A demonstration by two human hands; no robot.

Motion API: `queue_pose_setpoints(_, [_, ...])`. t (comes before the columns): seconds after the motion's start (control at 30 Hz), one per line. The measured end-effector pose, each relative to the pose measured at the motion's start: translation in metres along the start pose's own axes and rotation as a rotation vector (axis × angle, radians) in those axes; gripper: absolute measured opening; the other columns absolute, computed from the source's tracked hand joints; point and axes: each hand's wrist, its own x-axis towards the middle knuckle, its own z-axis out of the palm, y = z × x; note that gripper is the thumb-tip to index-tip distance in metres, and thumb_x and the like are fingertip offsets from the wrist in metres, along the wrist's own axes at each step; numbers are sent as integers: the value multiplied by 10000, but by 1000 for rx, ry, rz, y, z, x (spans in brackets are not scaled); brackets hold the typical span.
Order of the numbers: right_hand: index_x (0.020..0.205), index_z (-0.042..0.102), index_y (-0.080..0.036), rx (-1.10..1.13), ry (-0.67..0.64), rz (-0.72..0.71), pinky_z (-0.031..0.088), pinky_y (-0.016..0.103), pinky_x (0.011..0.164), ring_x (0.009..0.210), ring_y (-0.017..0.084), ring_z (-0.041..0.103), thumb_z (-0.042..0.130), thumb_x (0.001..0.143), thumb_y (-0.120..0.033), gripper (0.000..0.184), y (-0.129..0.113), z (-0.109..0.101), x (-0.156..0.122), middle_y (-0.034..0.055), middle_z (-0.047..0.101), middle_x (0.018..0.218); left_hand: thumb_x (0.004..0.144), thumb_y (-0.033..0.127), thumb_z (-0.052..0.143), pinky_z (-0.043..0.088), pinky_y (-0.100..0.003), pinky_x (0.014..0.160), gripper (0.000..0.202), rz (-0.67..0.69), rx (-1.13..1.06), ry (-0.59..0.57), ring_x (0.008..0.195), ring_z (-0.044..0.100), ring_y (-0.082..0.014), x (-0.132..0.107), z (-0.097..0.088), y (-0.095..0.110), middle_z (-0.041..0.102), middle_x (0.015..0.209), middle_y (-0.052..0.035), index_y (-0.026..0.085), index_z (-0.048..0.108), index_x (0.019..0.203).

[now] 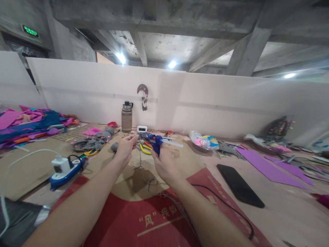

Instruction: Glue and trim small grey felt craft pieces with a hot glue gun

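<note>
Glue gun (156,142) in right hand (166,164) above cluttered table (282,202), concrete ceiling (164,41) overhead.

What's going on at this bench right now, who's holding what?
A person works at a craft table with both bare hands. The right hand grips a blue glue gun, its nozzle toward the left hand, which pinches a thin cord hanging over the red mat. Both hands are close together, raised off the surface. A black phone lies to the right, a power strip to the left, and a water bottle stands at the back.
</note>
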Motion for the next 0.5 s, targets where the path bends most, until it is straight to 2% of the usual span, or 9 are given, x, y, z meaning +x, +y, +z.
queue_pose_setpoints(0.13, [1130, 495, -160, 44, 15, 39, 444, 338, 778, 870, 223, 590, 447, 827, -262, 324, -3, -2, 1, 111, 629, 986, 573, 326, 722, 227, -207, 434, 228, -25, -35, 22, 440, 372, -56, 0, 1, 3, 480, 505, 45, 139, 624, 660])
queue_pose_setpoints(0.27, [1023, 529, -162, 144, 58, 109, 465, 296, 716, 804, 194, 596, 474, 798, -333, 288, 1, -4, 2, 88, 633, 926, 558, 295, 734, 221, -196, 432, 222, -57, -108, 82, 447, 388, -48, 2, -1, 5, 492, 511, 54, 141, 620, 670])
queue_pose_setpoints(0.4, [996, 494, -162, 362, 50, 320, 422, 228, 470, 482, 122, 524, 477, 764, -333, 289, 21, -5, 13, -6, 584, 644, 559, 285, 736, 229, -184, 423, 224, -65, -126, 121, 451, 392, -45, 3, -3, 6, 493, 517, 53, 138, 620, 681])
queue_pose_setpoints(0.5, [906, 488, -159, 407, 32, 466, 388, 203, 417, 398, 99, 476, 462, 763, -281, 189, 41, -7, 24, -39, 515, 518, 562, 294, 737, 224, -183, 417, 230, -47, -125, 113, 454, 391, -45, 4, -3, 6, 484, 522, 54, 139, 619, 685])
